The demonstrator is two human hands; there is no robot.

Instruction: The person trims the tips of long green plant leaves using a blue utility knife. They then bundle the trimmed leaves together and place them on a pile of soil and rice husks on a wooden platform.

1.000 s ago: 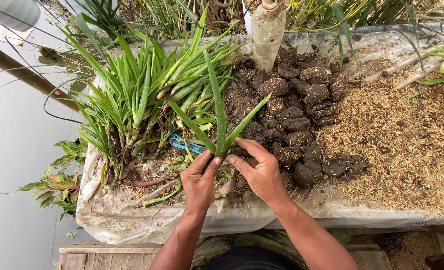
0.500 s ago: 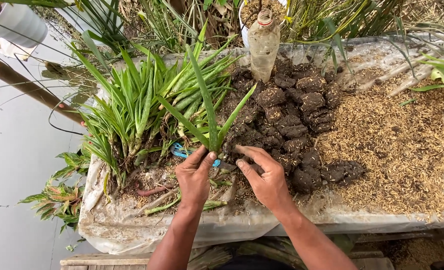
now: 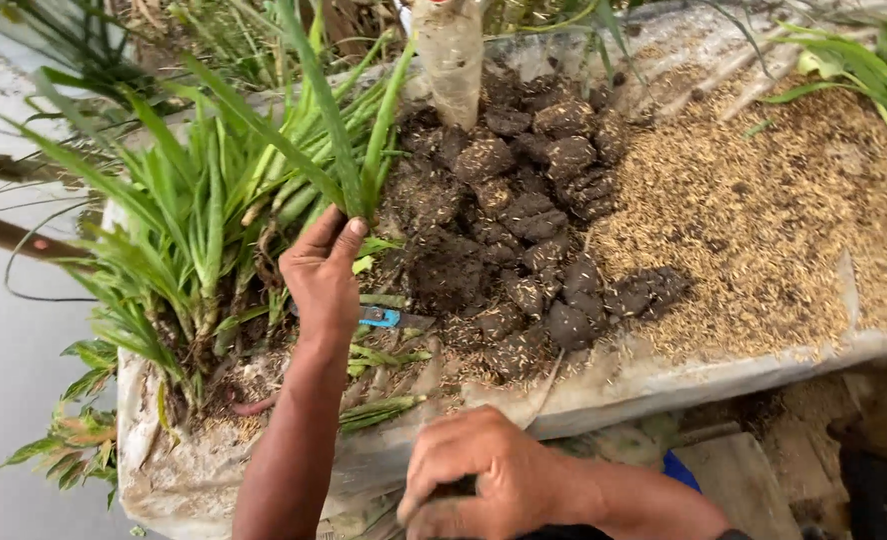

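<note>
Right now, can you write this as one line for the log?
left hand: gripping green plant at base | right hand: low by tray edge, closed, contents hidden | soil clumps: beside husks

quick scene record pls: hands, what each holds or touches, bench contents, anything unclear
left hand: grips base of green plant
right hand: low at bench edge, fingers curled; contents hidden
bench: plant pile, dark soil clumps, husks
bottle: upright in soil
blue tool: beside left hand, partly hidden
</note>
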